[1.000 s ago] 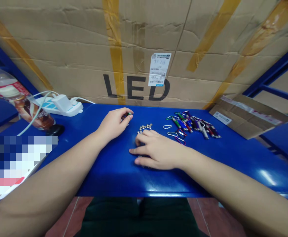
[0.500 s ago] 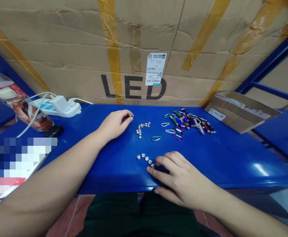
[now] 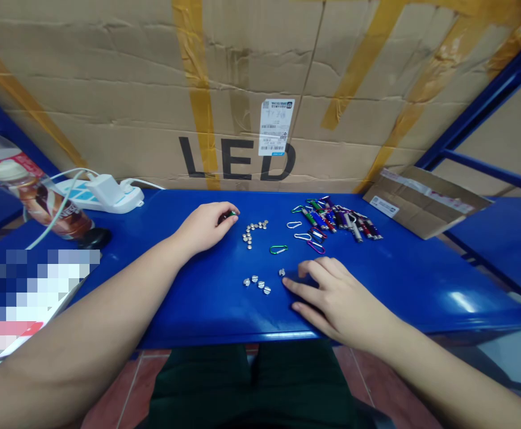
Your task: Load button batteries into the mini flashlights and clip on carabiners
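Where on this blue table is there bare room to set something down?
Bare blue tabletop stretches right of the right hand and the keychain flashlights. A smaller patch lies between the power strip and the left hand, pinching a dark piece. Crowded around the flashlights, carabiners and small silver pieces.

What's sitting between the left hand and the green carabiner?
In the head view, a curved cluster of small silver studs lies on the blue table between the left hand and the green carabiner.
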The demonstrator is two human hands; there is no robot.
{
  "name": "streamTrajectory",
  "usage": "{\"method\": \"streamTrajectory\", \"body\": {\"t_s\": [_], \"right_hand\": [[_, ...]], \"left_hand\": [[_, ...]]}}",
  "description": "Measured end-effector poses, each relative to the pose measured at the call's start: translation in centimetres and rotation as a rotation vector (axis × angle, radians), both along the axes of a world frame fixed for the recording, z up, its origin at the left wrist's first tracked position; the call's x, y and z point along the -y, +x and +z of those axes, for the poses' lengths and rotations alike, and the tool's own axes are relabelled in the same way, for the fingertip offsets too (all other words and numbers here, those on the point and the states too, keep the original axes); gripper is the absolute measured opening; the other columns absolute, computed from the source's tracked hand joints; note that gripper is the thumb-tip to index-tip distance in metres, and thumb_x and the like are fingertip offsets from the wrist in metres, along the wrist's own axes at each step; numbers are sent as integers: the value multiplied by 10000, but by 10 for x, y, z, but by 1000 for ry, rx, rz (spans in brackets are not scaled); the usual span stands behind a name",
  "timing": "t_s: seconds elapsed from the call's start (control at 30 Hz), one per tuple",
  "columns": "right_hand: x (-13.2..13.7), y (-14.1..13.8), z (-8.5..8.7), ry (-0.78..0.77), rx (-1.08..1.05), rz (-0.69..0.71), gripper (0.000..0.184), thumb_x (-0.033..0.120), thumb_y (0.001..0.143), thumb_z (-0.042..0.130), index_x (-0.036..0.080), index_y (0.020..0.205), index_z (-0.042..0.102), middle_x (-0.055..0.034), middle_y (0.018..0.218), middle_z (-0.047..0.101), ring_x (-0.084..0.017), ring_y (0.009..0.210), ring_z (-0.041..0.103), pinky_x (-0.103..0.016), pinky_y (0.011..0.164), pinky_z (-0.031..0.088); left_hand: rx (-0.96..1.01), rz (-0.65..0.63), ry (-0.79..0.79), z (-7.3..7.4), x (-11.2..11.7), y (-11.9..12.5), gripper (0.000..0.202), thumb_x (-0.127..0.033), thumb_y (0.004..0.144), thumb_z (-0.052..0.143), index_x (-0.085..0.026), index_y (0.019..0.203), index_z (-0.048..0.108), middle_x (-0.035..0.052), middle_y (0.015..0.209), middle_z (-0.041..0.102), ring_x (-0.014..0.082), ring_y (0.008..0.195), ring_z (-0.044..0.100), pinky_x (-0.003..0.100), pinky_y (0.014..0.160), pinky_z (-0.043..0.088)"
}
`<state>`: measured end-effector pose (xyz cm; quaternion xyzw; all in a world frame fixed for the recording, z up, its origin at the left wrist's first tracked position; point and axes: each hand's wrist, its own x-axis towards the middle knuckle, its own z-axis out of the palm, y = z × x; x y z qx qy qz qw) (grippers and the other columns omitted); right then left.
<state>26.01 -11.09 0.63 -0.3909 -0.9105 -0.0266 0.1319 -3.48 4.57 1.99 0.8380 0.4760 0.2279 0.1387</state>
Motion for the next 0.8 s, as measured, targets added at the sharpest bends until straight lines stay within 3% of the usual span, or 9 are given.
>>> {"method": "streamTrajectory", "body": {"t_s": [0.17, 0.23, 0.33, 0.43, 0.5, 0.63, 0.8], "right_hand": [[22, -13, 0, -35, -45, 115, 401, 437, 1009, 612, 184, 1307, 701, -124, 1114, 667, -292, 1020, 577, -449, 867, 475], [30, -12, -3, -23, -73, 148, 325, 368, 1010, 631, 178, 1264, 704, -100, 1043, 669, -251, 942, 573, -405, 819, 457], [39, -7, -11, 22, -146, 156, 119, 168, 1014, 605, 170, 1052, 718, -61, 906, 650, -180, 788, 517, -346, 724, 401], [45, -2, -21, 47, -229, 152, 151, 90, 1000, 591, 162, 899, 677, -48, 833, 636, -160, 725, 484, -332, 676, 373], [45, -1, -23, 35, -268, 168, 137, 96, 1003, 588, 162, 926, 681, -51, 828, 651, -162, 722, 509, -329, 670, 395], [28, 1, -11, -43, -404, 194, 110, 133, 998, 621, 171, 1053, 708, -73, 904, 705, -172, 794, 623, -309, 721, 504], [-28, -8, 23, -62, -515, 179, 113, 124, 967, 657, 183, 1021, 737, -62, 944, 763, -152, 862, 722, -257, 794, 578]], "left_hand": [[-3, -6, -1, -1, 0, 0, 316, -400, 988, 521, -229, 1154, 728, 67, 1161, 763, 257, 945, 690, 399, 838, 530], [-2, -7, -1, -1, 0, 0, 318, -399, 988, 524, -225, 1158, 728, 72, 1160, 763, 260, 948, 690, 403, 835, 530], [8, -24, 1, 0, 1, 0, 316, -400, 992, 529, -224, 1163, 728, 73, 1160, 764, 262, 962, 692, 409, 849, 533], [36, -85, 7, 0, 2, 1, 304, -407, 992, 546, -236, 1162, 731, 61, 1165, 766, 251, 966, 697, 405, 863, 541], [74, -136, 8, 0, 4, 2, 289, -406, 985, 573, -238, 1156, 735, 57, 1163, 768, 240, 970, 702, 396, 877, 546], [187, -286, -74, 1, 9, 5, 264, -401, 957, 651, -224, 1125, 750, 54, 1080, 786, 216, 967, 723, 349, 867, 566], [326, -401, -224, 1, 15, 9, 444, -379, 824, 833, -224, 1221, 708, 39, 997, 795, 201, 947, 754, 323, 877, 591]]}}
